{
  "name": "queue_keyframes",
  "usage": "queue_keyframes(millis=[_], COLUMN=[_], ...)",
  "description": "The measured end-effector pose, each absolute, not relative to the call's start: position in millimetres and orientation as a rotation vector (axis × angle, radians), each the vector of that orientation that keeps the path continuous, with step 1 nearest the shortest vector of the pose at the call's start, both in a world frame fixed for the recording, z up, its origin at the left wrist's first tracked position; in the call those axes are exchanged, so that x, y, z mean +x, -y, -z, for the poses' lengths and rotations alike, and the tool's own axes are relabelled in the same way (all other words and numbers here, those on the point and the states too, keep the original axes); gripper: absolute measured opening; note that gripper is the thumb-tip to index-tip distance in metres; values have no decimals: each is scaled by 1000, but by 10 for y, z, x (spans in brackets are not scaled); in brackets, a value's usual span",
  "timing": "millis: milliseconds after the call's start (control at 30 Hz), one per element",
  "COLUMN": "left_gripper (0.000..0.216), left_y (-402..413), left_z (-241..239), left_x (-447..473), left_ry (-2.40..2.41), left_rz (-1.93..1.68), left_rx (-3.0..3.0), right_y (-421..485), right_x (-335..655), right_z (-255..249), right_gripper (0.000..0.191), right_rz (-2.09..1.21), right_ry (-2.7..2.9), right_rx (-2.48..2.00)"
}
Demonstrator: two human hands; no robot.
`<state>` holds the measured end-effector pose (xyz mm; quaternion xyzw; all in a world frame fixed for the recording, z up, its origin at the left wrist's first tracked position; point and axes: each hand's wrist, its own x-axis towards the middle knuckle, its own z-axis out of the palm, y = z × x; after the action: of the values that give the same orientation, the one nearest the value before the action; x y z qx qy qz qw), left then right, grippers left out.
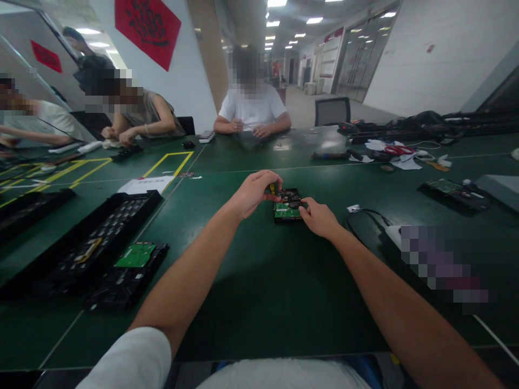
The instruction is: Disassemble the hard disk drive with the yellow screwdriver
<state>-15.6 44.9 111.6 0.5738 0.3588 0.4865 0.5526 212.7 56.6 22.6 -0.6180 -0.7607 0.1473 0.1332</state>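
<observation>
A hard drive (287,212) with a green circuit board lies on the green table in front of me. My left hand (259,193) is closed over its upper left corner, pinching a small yellow-and-black piece (273,188) that looks like a short tool handle; fingers hide most of it. From the right side, my right hand (319,216) grips the drive's edge between thumb and fingers. To the left, a black tray (133,224) with rows of small pale pieces stands near a black unit with another green board (135,255).
A white power strip (405,243) with a cable lies right of my right forearm. Another board unit (454,194) sits further right. Red-handled scissors (399,151) and paper scraps lie at the back right. Across the table sits a person in white (251,108); others work at left.
</observation>
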Motion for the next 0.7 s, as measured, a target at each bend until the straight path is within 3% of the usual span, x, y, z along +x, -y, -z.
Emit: queue_keyframes(millis=[700], left_gripper=[18], left_y=[-441], left_z=[-1165], left_x=[-225], left_ry=[-836], left_rz=[-1045], left_rx=[1366], right_y=[-563], right_x=[2124], right_z=[-227], right_gripper=[45], right_rz=[-398], right_ry=[2203], right_rx=[-1806])
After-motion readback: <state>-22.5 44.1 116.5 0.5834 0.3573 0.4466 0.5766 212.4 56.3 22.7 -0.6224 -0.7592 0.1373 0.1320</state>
